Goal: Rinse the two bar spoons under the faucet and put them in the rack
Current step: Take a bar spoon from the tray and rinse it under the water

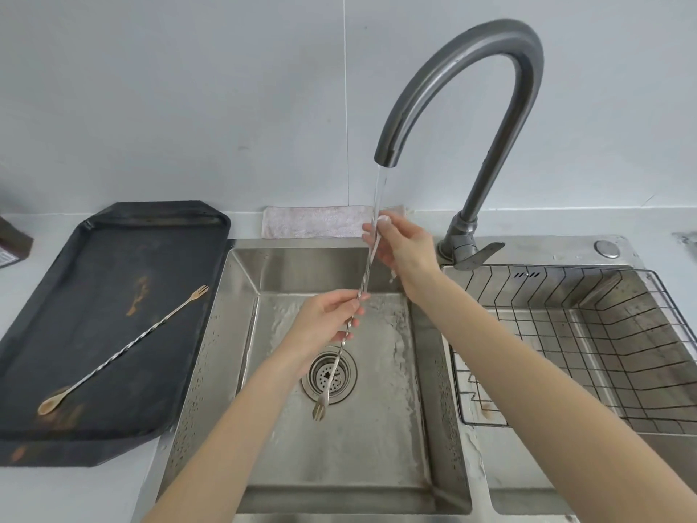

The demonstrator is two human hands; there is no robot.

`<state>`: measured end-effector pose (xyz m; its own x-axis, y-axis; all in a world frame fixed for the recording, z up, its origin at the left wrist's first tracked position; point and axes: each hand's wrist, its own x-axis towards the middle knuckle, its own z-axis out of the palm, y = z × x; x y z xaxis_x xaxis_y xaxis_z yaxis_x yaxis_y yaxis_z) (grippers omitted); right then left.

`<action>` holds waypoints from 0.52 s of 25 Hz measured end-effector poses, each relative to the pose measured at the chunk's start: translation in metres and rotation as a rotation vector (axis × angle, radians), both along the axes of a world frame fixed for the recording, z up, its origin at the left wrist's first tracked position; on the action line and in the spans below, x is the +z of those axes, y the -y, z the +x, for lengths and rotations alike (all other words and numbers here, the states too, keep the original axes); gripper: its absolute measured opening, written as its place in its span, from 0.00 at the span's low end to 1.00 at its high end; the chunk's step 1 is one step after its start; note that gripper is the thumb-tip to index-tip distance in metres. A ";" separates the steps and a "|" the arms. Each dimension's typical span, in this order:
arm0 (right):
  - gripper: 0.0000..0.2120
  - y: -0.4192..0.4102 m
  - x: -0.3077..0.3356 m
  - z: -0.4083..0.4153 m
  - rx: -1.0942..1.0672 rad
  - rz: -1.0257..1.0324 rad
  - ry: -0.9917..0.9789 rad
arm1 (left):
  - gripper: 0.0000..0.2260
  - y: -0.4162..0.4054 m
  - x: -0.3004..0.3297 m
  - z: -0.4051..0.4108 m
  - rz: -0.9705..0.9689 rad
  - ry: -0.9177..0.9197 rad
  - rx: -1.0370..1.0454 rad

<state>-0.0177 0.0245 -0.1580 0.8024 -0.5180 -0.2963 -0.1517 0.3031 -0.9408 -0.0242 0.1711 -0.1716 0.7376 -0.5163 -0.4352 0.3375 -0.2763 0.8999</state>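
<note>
One long twisted bar spoon (341, 349) hangs nearly upright over the sink (234, 318), fork end down above the drain. My left hand (328, 320) pinches its shaft at the middle. My right hand (401, 245) holds its upper end in the stream of water running from the faucet (452, 77). The spoon's bowl is hidden by my right fingers and the water. The second bar spoon (120, 352) lies diagonally on the black tray (49, 296) to the left, bowl toward me, fork end away. The wire rack (588, 296) sits in the right basin with nothing in it.
A pink cloth (317, 222) lies behind the sink against the wall. The faucet lever (479, 254) points right, beside the rack. The drain strainer (320, 375) is in the basin's centre. A brown box (13, 239) stands at the far left edge.
</note>
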 end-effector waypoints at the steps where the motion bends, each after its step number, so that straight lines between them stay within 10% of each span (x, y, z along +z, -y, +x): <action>1: 0.08 -0.006 -0.004 -0.004 0.043 -0.007 -0.012 | 0.09 -0.001 0.001 0.001 -0.011 -0.001 0.016; 13: 0.09 -0.002 0.002 -0.007 0.070 0.015 -0.026 | 0.13 -0.001 0.003 0.000 0.005 -0.014 -0.033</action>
<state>-0.0248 0.0268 -0.1561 0.8283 -0.4566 -0.3246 -0.1970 0.3049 -0.9318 -0.0240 0.1722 -0.1685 0.7139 -0.5379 -0.4483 0.3408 -0.2924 0.8935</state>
